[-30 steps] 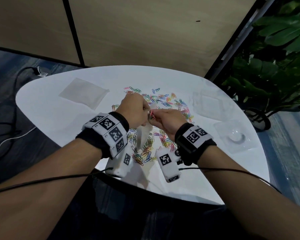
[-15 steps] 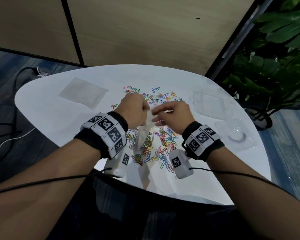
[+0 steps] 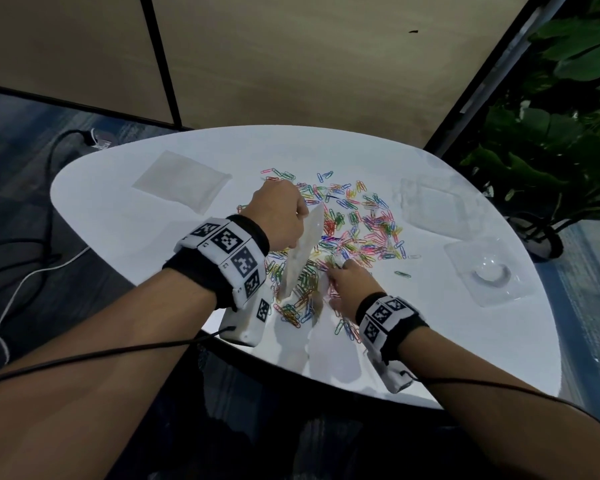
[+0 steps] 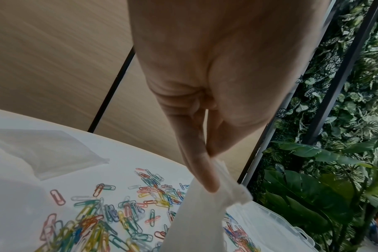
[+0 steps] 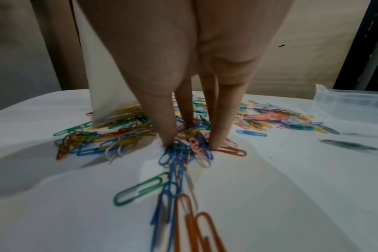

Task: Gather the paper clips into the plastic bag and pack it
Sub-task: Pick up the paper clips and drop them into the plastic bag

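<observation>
A white rounded desk (image 3: 118, 216) stood before a wood-panelled wall, strewn with coloured paper clips (image 3: 357, 223). Above the near part of that pile, the left hand (image 3: 279, 220) pinched the top edge of a clear plastic bag (image 3: 300, 254), which hung down with a few clips inside. Just right of the bag, the right hand (image 3: 349, 285) pressed nearly straight fingertips (image 5: 168, 136) into the clips.

Left grip (image 3: 279, 216) pinched, right (image 3: 349, 284) seemingly splayed
</observation>
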A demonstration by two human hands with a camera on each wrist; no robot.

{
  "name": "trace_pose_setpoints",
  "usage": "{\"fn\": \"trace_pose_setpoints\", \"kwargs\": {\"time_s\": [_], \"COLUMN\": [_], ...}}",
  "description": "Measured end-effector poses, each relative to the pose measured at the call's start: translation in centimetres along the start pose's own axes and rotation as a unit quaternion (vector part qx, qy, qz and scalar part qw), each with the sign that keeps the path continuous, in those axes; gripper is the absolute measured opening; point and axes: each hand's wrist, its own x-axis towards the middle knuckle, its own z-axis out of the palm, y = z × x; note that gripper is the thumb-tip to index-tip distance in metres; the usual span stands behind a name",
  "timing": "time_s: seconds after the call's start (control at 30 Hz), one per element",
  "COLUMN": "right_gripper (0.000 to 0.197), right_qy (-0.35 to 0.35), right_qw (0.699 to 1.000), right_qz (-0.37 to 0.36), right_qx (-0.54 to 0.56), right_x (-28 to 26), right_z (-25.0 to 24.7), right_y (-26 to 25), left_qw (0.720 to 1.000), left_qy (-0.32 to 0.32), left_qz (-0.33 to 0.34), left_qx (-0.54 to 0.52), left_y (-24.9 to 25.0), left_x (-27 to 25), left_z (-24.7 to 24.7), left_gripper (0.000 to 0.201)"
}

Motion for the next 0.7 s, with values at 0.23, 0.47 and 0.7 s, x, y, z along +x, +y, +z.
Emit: {"fn": "trace_pose_setpoints", "kwargs": {"time_s": [0.23,0.47,0.7], "right_gripper": [0.024,0.013,0.023], "right_qy": [0.039,0.076,0.017], "right_qw": [0.999,0.885,0.621], "right_qz": [0.016,0.153,0.060], "right_qx": [0.019,0.433,0.781], "right_x": [1.4,0.6,-1.8], "right_z": [-1.2,-5.6,-10.6], "right_y": [0.1,3.6,0.8], "left_qw": [1.000,1.000,1.000], "left_qy": [-0.006,0.001,-0.001], "left_qz": [-0.007,-0.002,0.003], "left_qx": [-0.008,-0.006,-0.001], "left_y": [-0.1,0.6,0.9], "left_x": [0.0,-0.3,-0.5], "left_z": [-0.2,-0.3,0.2], "left_gripper": [0.023,0.026,0.024]}}
